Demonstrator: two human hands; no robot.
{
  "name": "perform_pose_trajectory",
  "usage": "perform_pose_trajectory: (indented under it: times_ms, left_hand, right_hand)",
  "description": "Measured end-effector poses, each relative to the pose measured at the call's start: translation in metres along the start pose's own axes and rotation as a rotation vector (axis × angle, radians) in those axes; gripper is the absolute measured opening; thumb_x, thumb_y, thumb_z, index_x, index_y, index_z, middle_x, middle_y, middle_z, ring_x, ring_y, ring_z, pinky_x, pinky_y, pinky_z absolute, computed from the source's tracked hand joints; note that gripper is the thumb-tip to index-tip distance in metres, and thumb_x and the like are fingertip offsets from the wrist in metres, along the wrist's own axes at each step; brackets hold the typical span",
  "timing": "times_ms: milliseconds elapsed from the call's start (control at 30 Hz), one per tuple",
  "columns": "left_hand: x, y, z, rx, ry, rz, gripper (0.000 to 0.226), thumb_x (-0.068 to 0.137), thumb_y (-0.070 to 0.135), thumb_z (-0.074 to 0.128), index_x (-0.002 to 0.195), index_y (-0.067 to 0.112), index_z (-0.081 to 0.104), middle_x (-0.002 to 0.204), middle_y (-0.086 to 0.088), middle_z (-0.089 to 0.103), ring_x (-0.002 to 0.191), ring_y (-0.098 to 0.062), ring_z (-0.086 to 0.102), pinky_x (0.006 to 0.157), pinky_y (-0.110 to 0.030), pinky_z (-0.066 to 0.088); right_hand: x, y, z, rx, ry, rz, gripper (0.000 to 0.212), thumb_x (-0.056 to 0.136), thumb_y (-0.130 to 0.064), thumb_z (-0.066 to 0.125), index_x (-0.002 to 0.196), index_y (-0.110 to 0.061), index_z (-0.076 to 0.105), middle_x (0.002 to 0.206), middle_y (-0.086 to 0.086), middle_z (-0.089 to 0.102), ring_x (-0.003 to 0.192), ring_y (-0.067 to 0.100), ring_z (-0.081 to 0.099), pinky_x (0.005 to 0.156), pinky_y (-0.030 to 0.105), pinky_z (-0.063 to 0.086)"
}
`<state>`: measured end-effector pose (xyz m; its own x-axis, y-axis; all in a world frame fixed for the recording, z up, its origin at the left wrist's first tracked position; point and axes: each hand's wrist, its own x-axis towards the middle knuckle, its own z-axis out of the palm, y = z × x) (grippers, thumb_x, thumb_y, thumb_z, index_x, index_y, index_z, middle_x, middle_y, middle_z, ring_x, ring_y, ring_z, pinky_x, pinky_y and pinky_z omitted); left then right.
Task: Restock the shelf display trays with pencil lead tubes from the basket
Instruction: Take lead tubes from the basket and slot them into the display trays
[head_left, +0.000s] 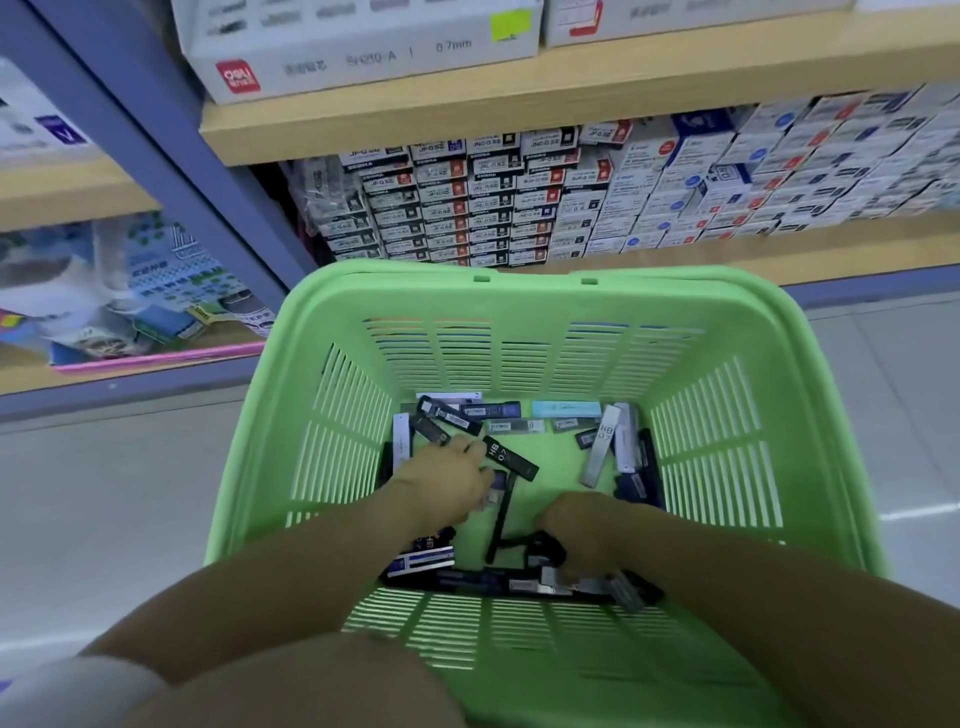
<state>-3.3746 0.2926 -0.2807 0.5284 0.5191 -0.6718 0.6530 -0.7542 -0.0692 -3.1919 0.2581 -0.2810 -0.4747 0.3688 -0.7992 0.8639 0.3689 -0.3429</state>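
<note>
The pencil lead tubes (517, 426) are located loose on the floor of one green slotted basket (519, 293). An exact count is prevented by overlap; roughly twenty are visible. Mostly black tubes are seen, with one light blue tube (574, 409) and one silver tube (602, 446) marked HB 0.7.

Two hands are inserted into the basket. The left hand (447, 475) is bent over the pile, fingertips at the end of a black tube (511, 458) marked HB 0.7; a grip cannot be confirmed. The right hand (584, 527) is curled down among tubes at the near wall; its fingers are hidden, so its hold cannot be told.

The basket is placed on a pale floor (104, 493) before a shelf (467, 130) packed with stacked small boxes (519, 208), labels blurred. One white carton (363, 49) marked 0.7mm is cut off above.
</note>
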Motion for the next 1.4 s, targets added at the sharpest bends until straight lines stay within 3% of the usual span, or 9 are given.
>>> perform_pose_trajectory:
  times_ms: [100, 200, 300, 400, 633, 800, 867, 1133, 1400]
  left_hand:
    - [0.002, -0.004, 0.000, -0.095, 0.014, -0.029, 0.042, 0.087, 0.001, 0.052, 0.128, 0.005, 0.043, 0.115, -0.017, 0.054, 0.096, -0.033, 0.058, 0.065, -0.039, 0.047]
    - [0.006, -0.016, -0.007, -0.584, 0.117, -0.267, 0.022, 0.087, 0.012, 0.055, 0.109, 0.011, 0.053, 0.095, -0.005, 0.063, 0.089, -0.026, 0.062, 0.073, -0.032, 0.051]
    - [0.010, -0.023, -0.028, -1.362, 0.239, -0.474, 0.009, 0.088, 0.020, 0.055, 0.088, 0.011, 0.056, 0.080, -0.006, 0.061, 0.076, -0.023, 0.061, 0.074, -0.032, 0.049]
    - [0.010, -0.017, -0.052, -1.817, 0.216, -0.528, 0.014, 0.089, 0.018, 0.051, 0.097, 0.011, 0.060, 0.075, -0.007, 0.058, 0.062, -0.019, 0.052, 0.066, -0.030, 0.041]
    - [-0.011, 0.007, -0.066, -1.725, 0.458, -0.451, 0.015, 0.097, 0.030, 0.049, 0.105, 0.020, 0.055, 0.101, -0.008, 0.065, 0.095, -0.023, 0.062, 0.087, -0.039, 0.050]
    - [-0.021, 0.005, -0.076, -1.869, 0.504, -0.558, 0.018, 0.100, 0.025, 0.044, 0.105, 0.011, 0.054, 0.083, -0.005, 0.061, 0.068, -0.015, 0.057, 0.067, -0.029, 0.046]
    - [-0.027, 0.000, -0.080, -2.058, 0.465, -0.562, 0.018, 0.098, 0.020, 0.046, 0.109, 0.008, 0.054, 0.073, -0.006, 0.060, 0.057, -0.017, 0.054, 0.064, -0.030, 0.047]
    - [-0.046, -0.018, -0.084, -1.850, 0.548, -0.543, 0.022, 0.095, 0.038, 0.054, 0.102, 0.017, 0.058, 0.070, 0.002, 0.054, 0.055, -0.010, 0.047, 0.047, -0.018, 0.039]
    - [-0.061, -0.027, -0.088, -1.987, 0.688, -0.465, 0.026, 0.089, 0.028, 0.066, 0.069, 0.016, 0.053, 0.054, 0.003, 0.050, 0.042, -0.009, 0.043, 0.044, -0.018, 0.036]
  right_hand:
    - [-0.005, 0.003, -0.001, 0.123, -0.009, 0.067, 0.026, 0.094, -0.019, 0.057, 0.112, 0.000, 0.060, 0.114, 0.019, 0.063, 0.100, 0.032, 0.060, 0.076, 0.032, 0.045]
    - [-0.006, 0.011, -0.008, 0.311, 0.067, 0.162, 0.017, 0.099, -0.021, 0.049, 0.102, -0.005, 0.056, 0.091, 0.010, 0.058, 0.077, 0.022, 0.053, 0.063, 0.028, 0.040]
    - [-0.006, 0.012, -0.025, 0.823, 0.251, 0.313, 0.020, 0.099, -0.025, 0.050, 0.082, -0.014, 0.049, 0.071, 0.003, 0.049, 0.062, 0.018, 0.047, 0.056, 0.028, 0.037]
    - [-0.006, -0.002, -0.046, 1.498, 0.431, 0.340, 0.023, 0.099, -0.027, 0.056, 0.096, -0.004, 0.056, 0.073, 0.005, 0.056, 0.063, 0.018, 0.052, 0.054, 0.028, 0.042]
    - [-0.017, -0.036, -0.057, 1.898, 0.502, 0.127, 0.022, 0.102, -0.019, 0.051, 0.096, -0.004, 0.066, 0.088, 0.016, 0.065, 0.079, 0.029, 0.061, 0.073, 0.041, 0.053]
    - [-0.016, -0.048, -0.058, 2.137, 0.431, 0.099, 0.040, 0.102, -0.036, 0.045, 0.075, -0.010, 0.061, 0.059, 0.005, 0.058, 0.052, 0.019, 0.052, 0.056, 0.029, 0.046]
    - [-0.016, -0.046, -0.059, 2.116, 0.385, 0.083, 0.040, 0.102, -0.037, 0.042, 0.075, -0.013, 0.060, 0.060, 0.001, 0.054, 0.047, 0.015, 0.044, 0.048, 0.023, 0.039]
    - [-0.029, -0.047, -0.071, 1.838, 0.178, -0.044, 0.023, 0.096, -0.030, 0.048, 0.090, -0.011, 0.059, 0.065, 0.003, 0.051, 0.043, 0.011, 0.029, 0.037, 0.017, 0.021]
    - [-0.049, -0.049, -0.081, 1.751, 0.076, -0.306, 0.063, 0.054, -0.065, 0.081, 0.087, -0.019, 0.054, 0.066, 0.007, 0.056, 0.035, 0.007, 0.034, 0.034, 0.013, 0.027]
